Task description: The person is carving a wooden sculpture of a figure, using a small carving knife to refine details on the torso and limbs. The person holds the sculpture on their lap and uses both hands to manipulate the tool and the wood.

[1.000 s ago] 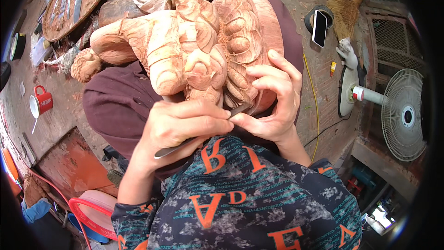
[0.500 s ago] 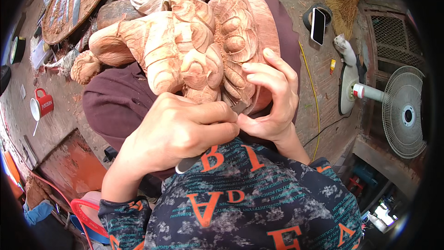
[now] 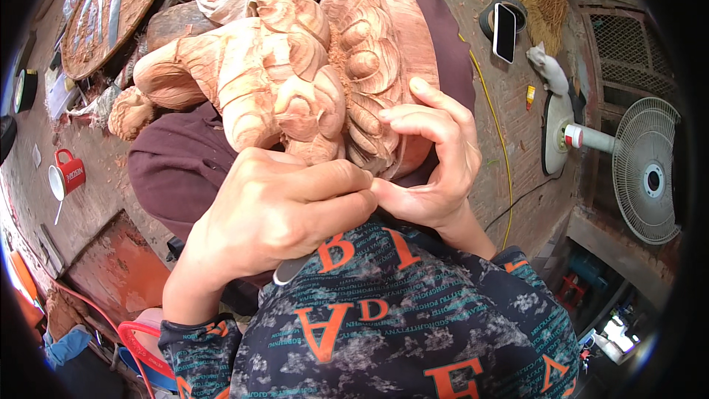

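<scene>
A carved reddish wooden figure [image 3: 306, 96], with rounded, layered folds, rests across my lap. My left hand [image 3: 277, 210] is closed around a slim metal carving chisel [image 3: 288, 273]. Its rounded grey end pokes out below the palm, while the working end is hidden by the fingers, close to the carving's lower edge. My right hand [image 3: 436, 155] has its fingers spread and curved, with fingertips against the right side of the carving. Its thumb reaches across to the left fingertips. Wood crumbs lie in the groove between the carved parts.
A round tray [image 3: 122, 18] of chisels and shavings sits at the upper left. A red mug [image 3: 68, 174] stands on the left. To the right are a phone [image 3: 504, 33], a straw broom [image 3: 545, 11], a white kitten [image 3: 548, 70], a yellow cord [image 3: 498, 125] and a fan [image 3: 646, 170].
The carving has shifted slightly left and up in view. Both hands stay together at its lower edge; the blade that showed between them is now hidden.
</scene>
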Demonstrator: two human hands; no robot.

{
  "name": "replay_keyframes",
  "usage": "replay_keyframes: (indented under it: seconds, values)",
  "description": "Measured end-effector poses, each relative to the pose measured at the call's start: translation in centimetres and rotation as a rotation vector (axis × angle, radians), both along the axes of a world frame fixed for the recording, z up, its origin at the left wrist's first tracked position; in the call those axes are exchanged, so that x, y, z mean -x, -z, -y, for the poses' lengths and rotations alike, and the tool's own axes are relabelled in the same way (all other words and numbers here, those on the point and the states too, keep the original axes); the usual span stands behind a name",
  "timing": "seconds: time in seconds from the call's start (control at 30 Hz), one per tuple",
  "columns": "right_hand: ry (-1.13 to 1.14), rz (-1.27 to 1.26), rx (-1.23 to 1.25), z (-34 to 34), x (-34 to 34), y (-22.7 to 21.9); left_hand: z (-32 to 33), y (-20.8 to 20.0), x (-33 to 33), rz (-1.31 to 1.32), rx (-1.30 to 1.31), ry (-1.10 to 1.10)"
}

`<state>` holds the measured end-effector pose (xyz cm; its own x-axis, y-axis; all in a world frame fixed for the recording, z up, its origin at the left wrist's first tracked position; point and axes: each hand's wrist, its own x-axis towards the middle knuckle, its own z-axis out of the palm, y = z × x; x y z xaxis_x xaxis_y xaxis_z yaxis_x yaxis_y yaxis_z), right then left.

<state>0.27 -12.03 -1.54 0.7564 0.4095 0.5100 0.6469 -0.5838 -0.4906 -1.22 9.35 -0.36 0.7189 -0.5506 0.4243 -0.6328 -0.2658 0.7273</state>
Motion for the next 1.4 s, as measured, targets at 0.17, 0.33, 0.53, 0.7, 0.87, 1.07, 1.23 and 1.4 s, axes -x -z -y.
replay_keyframes:
  seconds: [0.17, 0.33, 0.53, 0.7, 0.87, 1.07, 1.23, 1.4]
  values:
    - [0.036, 0.031, -0.055, -0.5, -0.2, 0.3, -0.2, -0.9, 0.2, 0.047, -0.022, -0.033]
    - [0.002, 0.047, -0.051, -0.6, -0.1, 0.4, -0.6, -0.7, 0.5, -0.029, -0.073, 0.040]
    - [0.082, 0.060, -0.064, -0.8, -0.3, 0.2, -0.2, -1.6, -0.3, -0.027, 0.007, -0.046]
    - [0.052, 0.050, -0.059, -0.5, -0.1, 0.1, -0.4, -0.9, -0.1, -0.123, 0.047, 0.015]
    - [0.115, 0.025, -0.047, -0.8, 0.0, 0.2, -0.8, -1.3, -0.2, -0.071, -0.001, -0.033]
    - [0.112, -0.030, -0.024, -0.9, 0.4, -0.1, -1.0, -1.0, -0.3, -0.138, 0.019, -0.030]
    - [0.093, 0.017, -0.026, -0.9, 0.5, 0.0, -1.3, -0.7, 0.2, -0.191, 0.015, 0.004]
    - [0.111, 0.056, -0.040, -1.2, 0.3, 0.4, -1.1, -0.9, 1.3, -0.173, 0.071, -0.194]
